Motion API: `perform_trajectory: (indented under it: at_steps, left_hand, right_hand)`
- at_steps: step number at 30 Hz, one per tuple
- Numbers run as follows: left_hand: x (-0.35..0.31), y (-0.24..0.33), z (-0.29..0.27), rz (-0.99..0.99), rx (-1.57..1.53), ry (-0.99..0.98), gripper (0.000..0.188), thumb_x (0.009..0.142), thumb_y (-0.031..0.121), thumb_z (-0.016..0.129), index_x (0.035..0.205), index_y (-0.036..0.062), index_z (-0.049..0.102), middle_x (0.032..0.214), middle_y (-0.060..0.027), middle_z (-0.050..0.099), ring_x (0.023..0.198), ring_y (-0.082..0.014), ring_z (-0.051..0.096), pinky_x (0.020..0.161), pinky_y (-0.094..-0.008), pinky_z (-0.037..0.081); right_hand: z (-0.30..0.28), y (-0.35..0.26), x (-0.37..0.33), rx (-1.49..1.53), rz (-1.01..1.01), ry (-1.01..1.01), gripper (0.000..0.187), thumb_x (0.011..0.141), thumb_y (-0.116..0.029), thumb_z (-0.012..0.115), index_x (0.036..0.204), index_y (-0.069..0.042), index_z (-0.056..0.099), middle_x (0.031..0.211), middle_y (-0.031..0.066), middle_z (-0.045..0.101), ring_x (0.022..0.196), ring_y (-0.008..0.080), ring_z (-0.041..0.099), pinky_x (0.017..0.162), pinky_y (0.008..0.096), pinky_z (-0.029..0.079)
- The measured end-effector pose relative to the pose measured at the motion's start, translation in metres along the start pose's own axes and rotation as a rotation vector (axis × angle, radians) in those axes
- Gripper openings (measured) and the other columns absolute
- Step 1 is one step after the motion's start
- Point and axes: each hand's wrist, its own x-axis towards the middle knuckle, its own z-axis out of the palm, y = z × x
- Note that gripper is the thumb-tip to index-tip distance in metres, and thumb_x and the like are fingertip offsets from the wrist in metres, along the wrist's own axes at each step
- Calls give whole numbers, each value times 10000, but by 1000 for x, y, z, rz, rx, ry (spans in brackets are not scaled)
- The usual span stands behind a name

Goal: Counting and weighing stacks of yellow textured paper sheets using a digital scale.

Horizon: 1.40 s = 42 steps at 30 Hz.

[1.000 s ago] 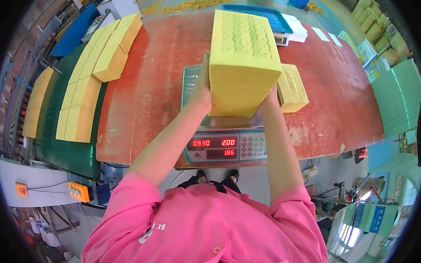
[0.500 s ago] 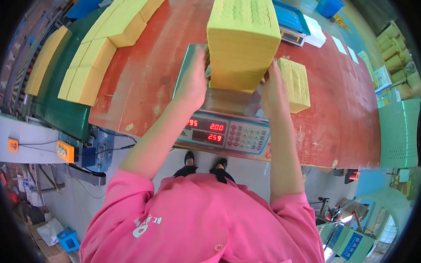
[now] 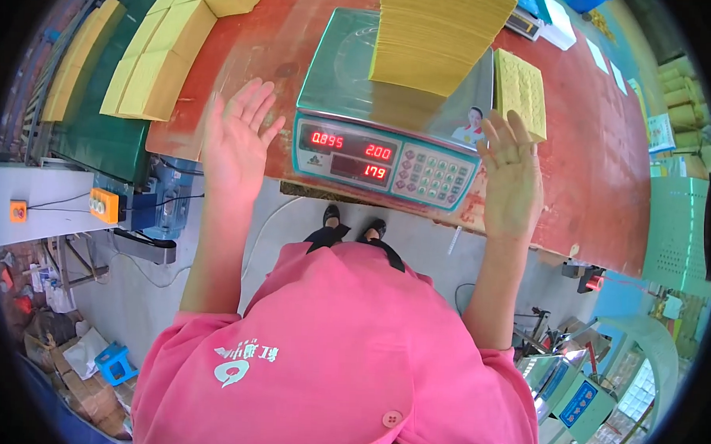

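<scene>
A tall stack of yellow sheets (image 3: 440,45) stands on the metal pan of a digital counter scale (image 3: 317,91), its top cut off by the picture's upper edge. Red digits glow on the scale's front panel, beside a keypad. My left hand (image 3: 239,143), palm up and fingers spread, is off the scale's front left corner and holds nothing. Over the front right corner my right hand (image 3: 512,176) is raised with its fingers apart, also holding nothing. Just beyond its fingertips a smaller yellow block of sheets (image 3: 520,91) rests on the table against the scale's right side.
The scale sits on a worn red tabletop (image 3: 584,175). Several yellow stacks (image 3: 153,82) line its left side, near a green belt surface (image 3: 96,127). A second scale (image 3: 523,23) and white papers stand at the back right. Orange switch boxes (image 3: 104,205) are at the left.
Both hands have let go of the tall yellow stack and drawn back toward me, spreading apart. The stack now stands by itself on the scale, and the displayed digits differ.
</scene>
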Motion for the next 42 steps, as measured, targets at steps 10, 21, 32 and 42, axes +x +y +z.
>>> perform_trajectory:
  at_steps: [10,21,32,42]
  left_hand:
    - [11,12,0,9,1,-70,690,1010,512,375,1406,-54,380,1468,-242,402,1408,-298,332,1153,-489,261]
    - [26,33,44,316,238,-280,376,1022,282,465,1222,-18,573,1292,-175,594,1216,-259,555,1031,-426,424]
    - [8,18,101,350,592,-602,173,974,86,556,1072,-20,651,1040,-77,695,986,-140,650,878,-290,503]
    - [47,-112,202,852,1050,-956,103,852,34,651,945,-11,656,1040,-134,676,936,-298,664,814,-356,517]
  right_hand:
    - [14,12,-15,46,10,52,571,1049,-356,376,1441,59,374,1409,232,491,1337,333,445,1101,472,328]
    - [23,25,-17,35,-5,43,544,1040,-349,404,1418,41,432,1394,199,508,1297,306,482,1071,461,371]
    - [14,34,-25,70,18,164,460,1035,-304,432,1303,54,539,1220,179,625,1149,265,599,975,412,469]
    - [-44,27,-48,151,105,205,402,1038,-263,440,1233,60,578,1114,180,666,1037,256,644,912,377,503]
